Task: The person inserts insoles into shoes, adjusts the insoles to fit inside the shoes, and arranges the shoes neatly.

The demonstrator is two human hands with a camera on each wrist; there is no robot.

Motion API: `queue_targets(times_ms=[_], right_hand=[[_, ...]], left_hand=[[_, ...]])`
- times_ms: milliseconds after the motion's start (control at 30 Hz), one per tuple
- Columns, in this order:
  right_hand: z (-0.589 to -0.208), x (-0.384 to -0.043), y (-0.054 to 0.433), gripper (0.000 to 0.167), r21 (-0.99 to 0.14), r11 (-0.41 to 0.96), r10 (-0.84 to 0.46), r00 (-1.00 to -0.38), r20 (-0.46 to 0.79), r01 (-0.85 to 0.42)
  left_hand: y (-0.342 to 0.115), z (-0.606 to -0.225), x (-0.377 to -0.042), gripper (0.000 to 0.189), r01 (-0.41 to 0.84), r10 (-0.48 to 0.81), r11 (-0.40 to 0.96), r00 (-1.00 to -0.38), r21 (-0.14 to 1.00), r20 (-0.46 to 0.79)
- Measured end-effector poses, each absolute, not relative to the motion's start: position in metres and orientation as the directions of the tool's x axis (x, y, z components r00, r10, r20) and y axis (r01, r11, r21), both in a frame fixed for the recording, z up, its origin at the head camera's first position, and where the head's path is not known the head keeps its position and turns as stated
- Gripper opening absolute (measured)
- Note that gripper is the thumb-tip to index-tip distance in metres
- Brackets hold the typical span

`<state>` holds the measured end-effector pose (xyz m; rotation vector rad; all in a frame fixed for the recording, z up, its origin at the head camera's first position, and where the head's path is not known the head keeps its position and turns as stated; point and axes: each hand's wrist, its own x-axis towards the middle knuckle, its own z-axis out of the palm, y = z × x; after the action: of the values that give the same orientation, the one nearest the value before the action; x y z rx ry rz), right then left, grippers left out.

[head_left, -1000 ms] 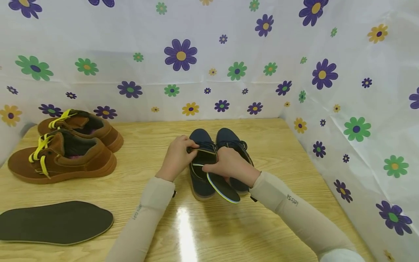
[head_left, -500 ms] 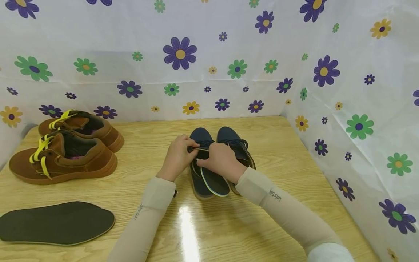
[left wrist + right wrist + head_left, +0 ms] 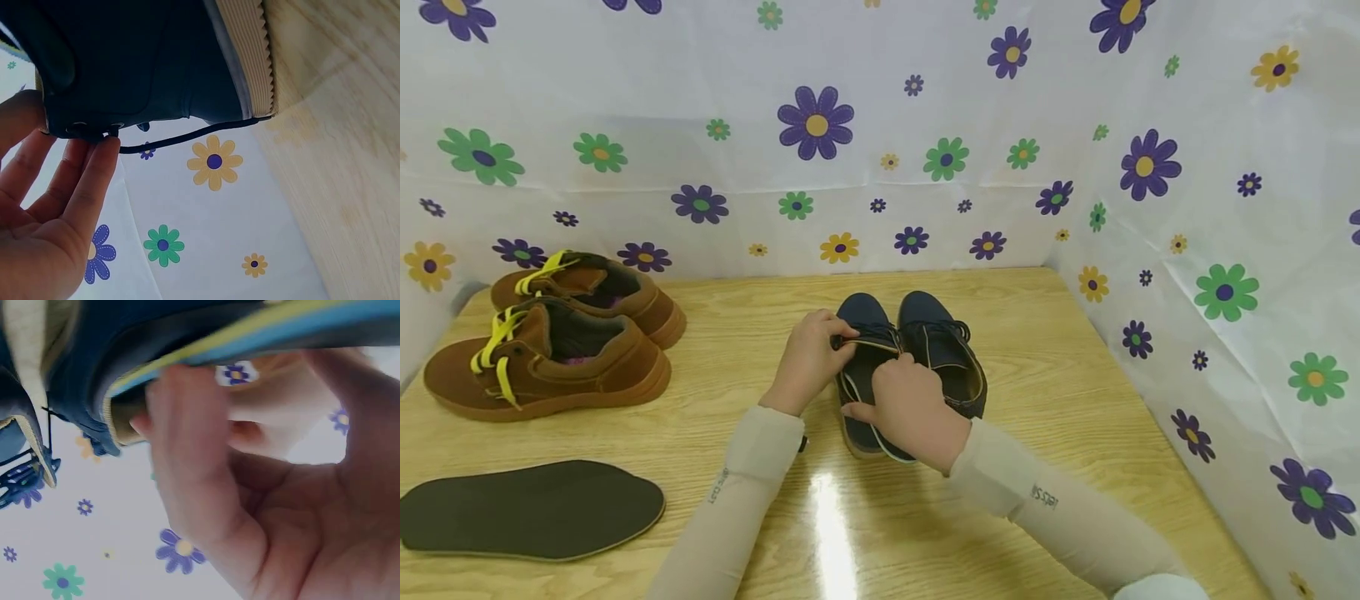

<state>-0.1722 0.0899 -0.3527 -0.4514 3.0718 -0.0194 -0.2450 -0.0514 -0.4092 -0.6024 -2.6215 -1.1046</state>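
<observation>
Two navy lace-up shoes stand side by side, toes away from me. On the left shoe (image 3: 862, 310), my left hand (image 3: 807, 360) pinches the front edge of the opening; the left wrist view shows its fingertips at the eyelets with a lace (image 3: 194, 134) hanging near. My right hand (image 3: 917, 410) grips a dark insole (image 3: 892, 444) with a pale rim. Its front part is inside that shoe, while its heel end sticks out over the shoe's back. In the right wrist view the insole's yellow and blue edge (image 3: 250, 332) lies against my fingers. The right shoe (image 3: 958, 385) stands beside.
A pair of brown shoes with yellow laces (image 3: 557, 367) stands at the left. Nearer me lies a single black insole (image 3: 531, 510) flat on the wooden table (image 3: 760, 321). Flowered white sheeting (image 3: 737, 108) walls the back and right sides.
My right hand has moved the insole left and deeper into the left navy shoe, then shifted slightly back toward me along it. The left hand keeps its hold on the shoe's edge.
</observation>
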Motion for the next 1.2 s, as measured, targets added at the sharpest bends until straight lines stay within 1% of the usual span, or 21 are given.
queue_targets(times_ms=[100,233,333,500,667,867,1200], right_hand=[[-0.347,-0.156,0.098,0.059,-0.043,0.959,-0.282,-0.957,-0.068,-0.280],[-0.343,-0.145,0.114,0.058,-0.127,0.964,-0.253,-0.950,-0.181,-0.232],[-0.344,-0.140,0.124,0.057,-0.197,0.959,-0.247,-0.944,-0.221,-0.205],[-0.347,-0.142,0.128,0.058,-0.319,0.926,-0.271,-0.943,-0.194,-0.201],[-0.349,-0.150,0.125,0.056,-0.391,0.903,-0.266,-0.946,-0.186,-0.177],[-0.346,-0.160,0.121,0.056,-0.442,0.882,-0.260,-0.950,-0.171,-0.162],[-0.345,-0.173,0.114,0.051,-0.486,0.865,-0.233,-0.957,-0.172,-0.124]], left_hand=[[-0.050,-0.408,-0.245,0.009,0.463,0.278,0.631,-0.884,0.622,0.376],[-0.048,-0.409,-0.245,0.009,0.463,0.281,0.629,-0.884,0.625,0.372],[-0.047,-0.410,-0.244,0.009,0.458,0.281,0.628,-0.887,0.629,0.365],[-0.049,-0.411,-0.242,0.009,0.463,0.273,0.632,-0.884,0.621,0.381],[-0.049,-0.412,-0.242,0.009,0.461,0.279,0.634,-0.885,0.621,0.372],[-0.049,-0.412,-0.243,0.009,0.453,0.276,0.640,-0.889,0.620,0.365],[-0.050,-0.408,-0.243,0.009,0.457,0.279,0.636,-0.888,0.622,0.367]])
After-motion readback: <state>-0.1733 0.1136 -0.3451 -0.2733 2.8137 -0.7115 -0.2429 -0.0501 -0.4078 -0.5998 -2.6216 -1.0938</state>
